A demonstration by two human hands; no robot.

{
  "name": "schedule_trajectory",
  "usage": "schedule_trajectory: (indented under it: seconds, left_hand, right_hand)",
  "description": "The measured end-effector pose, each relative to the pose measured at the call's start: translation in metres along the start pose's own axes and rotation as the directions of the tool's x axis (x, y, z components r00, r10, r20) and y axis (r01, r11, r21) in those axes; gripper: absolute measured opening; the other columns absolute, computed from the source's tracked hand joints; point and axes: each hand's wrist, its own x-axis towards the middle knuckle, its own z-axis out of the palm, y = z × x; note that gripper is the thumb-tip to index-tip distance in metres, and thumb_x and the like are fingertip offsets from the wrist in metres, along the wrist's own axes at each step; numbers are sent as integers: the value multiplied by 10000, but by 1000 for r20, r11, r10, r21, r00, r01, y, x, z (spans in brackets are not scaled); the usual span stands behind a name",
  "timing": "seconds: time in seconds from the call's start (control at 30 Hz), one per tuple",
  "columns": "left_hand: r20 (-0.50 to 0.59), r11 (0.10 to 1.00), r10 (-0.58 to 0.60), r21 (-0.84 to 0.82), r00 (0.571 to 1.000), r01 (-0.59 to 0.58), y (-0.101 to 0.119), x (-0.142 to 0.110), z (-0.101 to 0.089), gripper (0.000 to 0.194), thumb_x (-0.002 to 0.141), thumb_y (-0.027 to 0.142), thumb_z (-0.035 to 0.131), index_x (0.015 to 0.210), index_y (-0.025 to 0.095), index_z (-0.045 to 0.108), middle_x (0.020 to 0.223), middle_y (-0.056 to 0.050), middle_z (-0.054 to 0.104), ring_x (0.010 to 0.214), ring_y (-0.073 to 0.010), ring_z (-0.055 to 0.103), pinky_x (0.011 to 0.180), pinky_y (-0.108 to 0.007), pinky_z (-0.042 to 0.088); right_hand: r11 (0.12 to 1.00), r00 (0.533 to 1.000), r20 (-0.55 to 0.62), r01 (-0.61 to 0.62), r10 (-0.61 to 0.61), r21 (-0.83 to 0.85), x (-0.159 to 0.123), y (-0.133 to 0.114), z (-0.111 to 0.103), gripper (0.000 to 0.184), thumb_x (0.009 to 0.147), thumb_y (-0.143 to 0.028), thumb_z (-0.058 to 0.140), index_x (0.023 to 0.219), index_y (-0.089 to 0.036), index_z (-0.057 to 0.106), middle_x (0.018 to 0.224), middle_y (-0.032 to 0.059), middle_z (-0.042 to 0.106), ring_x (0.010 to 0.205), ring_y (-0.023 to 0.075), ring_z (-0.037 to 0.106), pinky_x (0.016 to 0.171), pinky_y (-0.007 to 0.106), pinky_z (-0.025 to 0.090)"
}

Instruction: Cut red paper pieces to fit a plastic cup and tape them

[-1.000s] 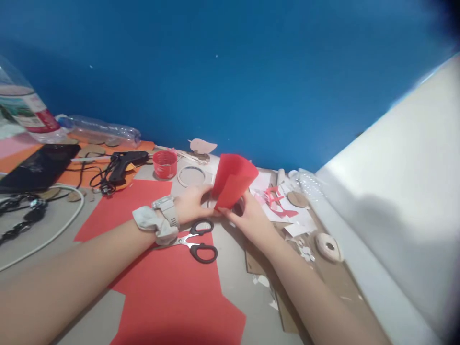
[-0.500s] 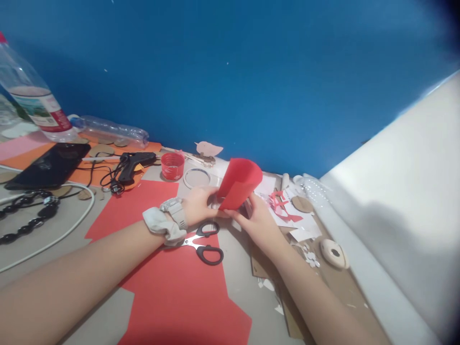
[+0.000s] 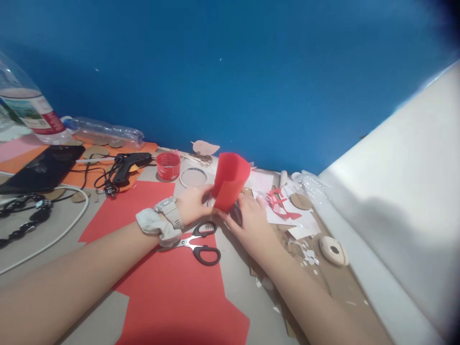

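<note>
A curved piece of red paper stands upright between my two hands, bent round into a tube-like shape. My left hand pinches its lower left edge, with a watch and a pale scrunchie on that wrist. From the right, my right hand grips the lower edge, thumb in front and fingers curled behind. Something clear and round shows partly at the paper's base, mostly hidden by the hands. Below my left hand, black-handled scissors lie half open on a large red paper sheet.
Left lie a glue gun, a phone, a bead string and bottles. A red ring-shaped cup and a clear ring stand behind. On the right are paper scraps, cardboard and a beige tape dispenser.
The red paper has become more upright and its top has shifted left. My right hand has turned, its fingers moving further round the paper's base. The view has shifted slightly.
</note>
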Motion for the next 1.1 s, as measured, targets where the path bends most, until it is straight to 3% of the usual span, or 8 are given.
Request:
schedule_trajectory:
  seconds: [0.1, 0.4, 0.6, 0.87, 1.0, 1.1]
  left_hand:
    - [-5, 1000, -2, 5, 1000, 2, 1, 0, -1, 421, 700, 362, 636, 1092, 213, 598, 1007, -32, 673, 947, -238, 610, 804, -311, 455]
    - [-2, 1000, 1, 17, 1000, -1, -1, 1, 2, 373, 699, 343, 622, 1049, 215, 610, 988, -39, 675, 943, -241, 608, 832, -319, 449]
    - [-11, 1000, -10, 11, 1000, 10, -6, 1, 5, 340, 694, 331, 616, 1019, 230, 614, 961, -23, 674, 899, -225, 616, 793, -298, 460]
    - [5, 1000, -6, -2, 1000, 6, -4, 0, 4, 330, 699, 346, 613, 1001, 214, 608, 923, -24, 675, 859, -218, 622, 757, -295, 469]
    - [6, 1000, -3, 6, 1000, 3, -5, 0, 3, 312, 692, 364, 628, 962, 210, 612, 955, -26, 672, 855, -221, 618, 766, -313, 464]
    - [8, 1000, -2, 5, 1000, 2, -4, 1, 3, 344, 691, 382, 634, 988, 210, 610, 979, -30, 673, 863, -224, 616, 768, -318, 463]
  right_hand:
    - [995, 1000, -4, -24, 24, -100, -1, 1, 1, 336, 858, -460, 463, 1088, -220, 515, 1084, 74, 603, 1055, 263, 504, 997, 506, 229]
    - [975, 1000, -16, 23, -27, -223, -1, 4, 2, 438, 844, -503, 459, 1126, -172, 513, 1109, 123, 611, 1100, 292, 496, 1040, 531, 173]
    - [949, 998, -7, 58, -64, -308, 2, 3, 0, 428, 829, -503, 490, 1054, -146, 565, 1034, 138, 630, 1036, 306, 526, 1025, 523, 207]
    - [953, 996, 56, 85, -72, -292, 4, 5, -5, 390, 822, -492, 513, 986, -145, 583, 927, 123, 624, 923, 288, 538, 880, 441, 371]
    - [947, 996, 50, 88, -76, -308, 5, 6, -6, 395, 823, -504, 506, 980, -150, 588, 915, 120, 628, 912, 282, 541, 901, 448, 357]
    - [937, 996, 34, 87, -80, -337, 4, 7, -6, 414, 831, -522, 478, 979, -151, 586, 936, 125, 636, 939, 292, 543, 971, 499, 284]
